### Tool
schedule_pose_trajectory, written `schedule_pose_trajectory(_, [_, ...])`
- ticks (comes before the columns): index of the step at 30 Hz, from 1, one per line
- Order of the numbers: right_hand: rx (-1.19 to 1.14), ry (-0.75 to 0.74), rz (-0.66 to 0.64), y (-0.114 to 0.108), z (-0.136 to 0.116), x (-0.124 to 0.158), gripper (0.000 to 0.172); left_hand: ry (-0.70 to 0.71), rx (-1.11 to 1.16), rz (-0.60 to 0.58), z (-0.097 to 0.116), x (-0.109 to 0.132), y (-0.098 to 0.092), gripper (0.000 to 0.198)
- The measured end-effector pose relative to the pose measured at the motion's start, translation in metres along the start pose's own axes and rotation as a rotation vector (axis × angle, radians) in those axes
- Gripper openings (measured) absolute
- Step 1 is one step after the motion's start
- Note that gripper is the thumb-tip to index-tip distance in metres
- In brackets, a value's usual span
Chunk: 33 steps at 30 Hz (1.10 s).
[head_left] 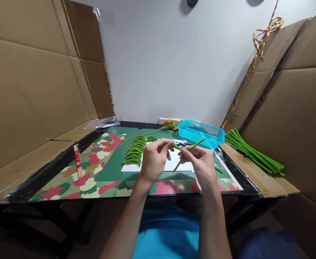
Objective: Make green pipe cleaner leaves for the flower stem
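Observation:
Above the white sheet of paper, my left hand pinches one end of a short length of green pipe cleaner. My right hand has its fingers closed on a longer green pipe cleaner, which slants across the short length; the two meet at my right fingertips. Whether they are twisted together there I cannot tell. Left of my left hand, several curved green pipe-cleaner pieces lie in a row, partly on the paper. A dark object behind my fingers is mostly hidden.
A blue plastic basket stands behind my right hand. Farther right lies a bundle of straight green pipe cleaners on cardboard. Orange flower-like pieces rest near the wall. A red-banded bundle of sticks lies left. Cardboard walls flank the table.

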State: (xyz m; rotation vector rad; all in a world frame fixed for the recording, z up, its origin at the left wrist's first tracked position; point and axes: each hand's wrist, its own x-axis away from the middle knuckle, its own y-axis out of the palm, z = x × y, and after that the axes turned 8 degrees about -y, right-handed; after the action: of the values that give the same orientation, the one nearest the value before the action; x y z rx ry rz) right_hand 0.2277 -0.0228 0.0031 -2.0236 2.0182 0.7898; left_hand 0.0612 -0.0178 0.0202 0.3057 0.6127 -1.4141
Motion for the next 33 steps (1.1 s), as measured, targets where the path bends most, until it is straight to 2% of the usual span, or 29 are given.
schedule_pose_trajectory(4, [-0.121,0.101,-0.08,0.0,0.002,0.002,0.035,0.181,-0.185,0.092,0.004,-0.001,-0.003,0.017])
schedule_pose_trajectory(6, [-0.175,0.089,-0.057,0.003,0.003,0.002,0.035,0.205,-0.223,0.111,0.008,-0.001,-0.006,0.016])
schedule_pose_trajectory(8, [-0.204,0.05,-0.004,0.008,0.004,0.001,0.035,0.131,-0.206,0.089,0.011,0.001,-0.01,0.019])
schedule_pose_trajectory(10, [-0.216,0.006,0.053,0.014,0.004,0.0,0.034,0.008,-0.139,0.029,0.012,0.003,-0.016,0.03])
schedule_pose_trajectory(13, [-0.268,-0.075,0.189,0.024,0.004,-0.002,0.034,-0.127,-0.026,-0.116,0.009,0.009,-0.025,0.043])
schedule_pose_trajectory(15, [-0.317,-0.128,0.307,0.031,0.004,-0.003,0.034,-0.173,-0.007,-0.217,0.006,0.015,-0.029,0.04])
schedule_pose_trajectory(18, [-0.343,-0.125,0.373,0.039,0.004,-0.003,0.033,-0.213,0.068,-0.176,0.0,0.023,-0.029,0.034])
schedule_pose_trajectory(22, [-0.294,-0.039,0.27,0.042,0.005,0.0,0.032,-0.222,0.176,-0.039,-0.003,0.028,-0.028,0.032])
schedule_pose_trajectory(27, [-0.196,0.029,-0.002,0.039,0.007,0.002,0.032,-0.273,0.248,0.165,-0.005,0.027,-0.032,0.032])
schedule_pose_trajectory(30, [-0.113,0.083,-0.133,0.039,0.009,0.003,0.034,-0.297,0.277,0.198,-0.006,0.026,-0.031,0.035])
schedule_pose_trajectory(33, [-0.087,0.102,-0.195,0.039,0.011,0.004,0.035,-0.27,0.215,0.21,-0.007,0.025,-0.028,0.035])
